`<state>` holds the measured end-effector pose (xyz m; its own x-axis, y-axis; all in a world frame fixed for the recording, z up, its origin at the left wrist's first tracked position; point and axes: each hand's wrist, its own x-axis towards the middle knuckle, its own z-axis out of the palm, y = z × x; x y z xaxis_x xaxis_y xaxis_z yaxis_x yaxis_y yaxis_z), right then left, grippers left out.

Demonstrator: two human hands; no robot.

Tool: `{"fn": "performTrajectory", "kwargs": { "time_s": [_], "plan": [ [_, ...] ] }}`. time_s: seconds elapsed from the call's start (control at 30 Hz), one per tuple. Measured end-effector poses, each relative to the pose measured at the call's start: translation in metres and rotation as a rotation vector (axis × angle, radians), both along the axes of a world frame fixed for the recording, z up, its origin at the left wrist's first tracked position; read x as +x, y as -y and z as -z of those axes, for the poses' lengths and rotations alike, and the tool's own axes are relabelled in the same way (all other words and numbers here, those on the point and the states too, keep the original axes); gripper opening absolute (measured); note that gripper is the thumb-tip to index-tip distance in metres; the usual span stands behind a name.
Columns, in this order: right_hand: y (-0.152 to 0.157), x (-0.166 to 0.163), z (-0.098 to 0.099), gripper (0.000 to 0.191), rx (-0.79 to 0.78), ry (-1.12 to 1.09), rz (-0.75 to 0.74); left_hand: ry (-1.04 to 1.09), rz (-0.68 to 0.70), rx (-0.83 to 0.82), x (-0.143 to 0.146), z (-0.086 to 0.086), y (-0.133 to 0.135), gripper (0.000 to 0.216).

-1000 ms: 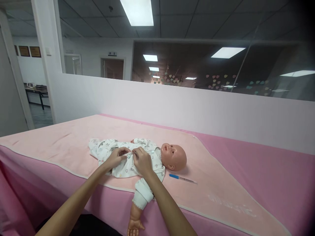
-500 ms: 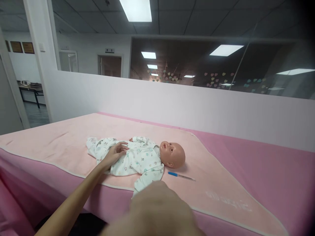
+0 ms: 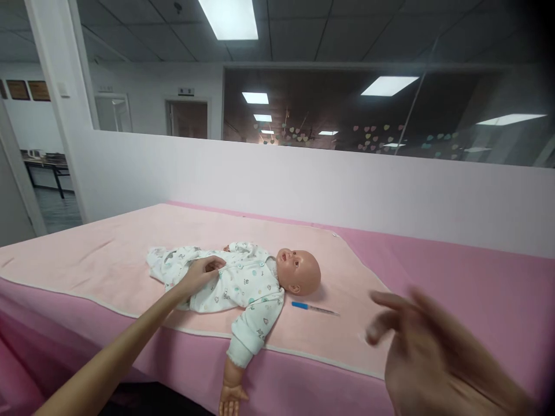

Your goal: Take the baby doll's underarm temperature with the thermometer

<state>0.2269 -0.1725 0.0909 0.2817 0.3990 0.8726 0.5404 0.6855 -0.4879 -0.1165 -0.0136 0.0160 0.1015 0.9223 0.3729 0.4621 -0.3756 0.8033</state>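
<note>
A baby doll (image 3: pixel 299 271) lies on its back, head to the right, dressed in a white patterned outfit (image 3: pixel 255 289). Over its belly, my left hand (image 3: pixel 203 274) has curled fingers, with fingertips and thumb drawn together at the button front of the outfit. My right hand (image 3: pixel 416 341) hangs in the air at the right, blurred, with its fingers apart and nothing visible in them. Beside the doll's head is a thin clear stick with a blue end (image 3: pixel 300 305), resembling a thermometer. One doll arm (image 3: pixel 234 381) reaches over the near table edge.
A peach mat (image 3: pixel 121 231) with pale edging covers much of the table, over a pink cloth (image 3: pixel 468 260). Behind it runs a low white wall (image 3: pixel 303 179) with glass above. At the far left, a doorway shows another table (image 3: pixel 47 162).
My right hand has swung from the near middle to the right, uncovering the doll's near arm. My left hand stays on the belly, its fingers now more curled. The view has shifted slightly.
</note>
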Motion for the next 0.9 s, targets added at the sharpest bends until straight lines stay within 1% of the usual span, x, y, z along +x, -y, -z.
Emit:
{"fn": "performTrajectory", "kwargs": {
  "time_s": [0.03, 0.1, 0.17, 0.2, 0.27, 0.33, 0.37, 0.4, 0.47, 0.57, 0.63, 0.7, 0.77, 0.8, 0.9],
  "plan": [
    [-0.017, 0.004, -0.002, 0.032, -0.072, 0.051, -0.001, -0.086, -0.002, 0.010, 0.000, -0.006, -0.002, 0.029],
    [-0.051, 0.018, 0.004, 0.025, -0.320, 0.255, 0.039, -0.255, -0.035, 0.070, 0.003, -0.021, -0.008, 0.032],
    [-0.079, 0.038, 0.022, 0.027, -0.590, 0.514, 0.098, -0.365, -0.082, 0.182, 0.017, -0.037, -0.012, 0.034],
    [-0.089, 0.047, 0.034, 0.028, -0.690, 0.634, 0.108, -0.388, -0.071, 0.233, 0.027, -0.045, -0.014, 0.035],
    [-0.102, 0.058, 0.055, 0.028, -0.815, 0.774, 0.148, -0.363, -0.027, 0.300, 0.054, -0.055, -0.017, 0.032],
    [-0.106, 0.060, 0.068, 0.027, -0.849, 0.841, 0.190, -0.355, -0.021, 0.323, 0.081, -0.054, -0.019, 0.026],
    [-0.106, 0.059, 0.070, 0.026, -0.848, 0.855, 0.206, -0.365, -0.040, 0.324, 0.092, -0.050, -0.020, 0.024],
    [-0.105, 0.057, 0.069, 0.025, -0.843, 0.857, 0.213, -0.374, -0.056, 0.314, 0.101, -0.045, -0.020, 0.023],
    [-0.099, 0.053, 0.059, 0.022, -0.852, 0.820, 0.181, -0.354, -0.100, 0.292, 0.111, -0.031, -0.022, 0.026],
    [-0.089, 0.049, 0.033, 0.020, -0.870, 0.681, 0.014, -0.289, -0.161, 0.299, 0.112, -0.015, -0.024, 0.029],
    [-0.086, 0.045, 0.015, 0.021, -0.835, 0.568, -0.103, -0.270, -0.155, 0.313, 0.110, -0.012, -0.023, 0.029],
    [-0.086, 0.039, 0.002, 0.022, -0.801, 0.472, -0.165, -0.263, -0.150, 0.321, 0.108, -0.012, -0.021, 0.027],
    [-0.089, 0.030, -0.004, 0.023, -0.810, 0.414, -0.202, -0.259, -0.163, 0.329, 0.109, -0.013, -0.020, 0.026],
    [-0.092, 0.025, -0.004, 0.024, -0.823, 0.396, -0.218, -0.261, -0.172, 0.333, 0.109, -0.013, -0.021, 0.025],
    [-0.097, 0.011, 0.008, 0.028, -0.837, 0.381, -0.276, -0.274, -0.194, 0.348, 0.110, -0.011, -0.023, 0.024]
  ]
}}
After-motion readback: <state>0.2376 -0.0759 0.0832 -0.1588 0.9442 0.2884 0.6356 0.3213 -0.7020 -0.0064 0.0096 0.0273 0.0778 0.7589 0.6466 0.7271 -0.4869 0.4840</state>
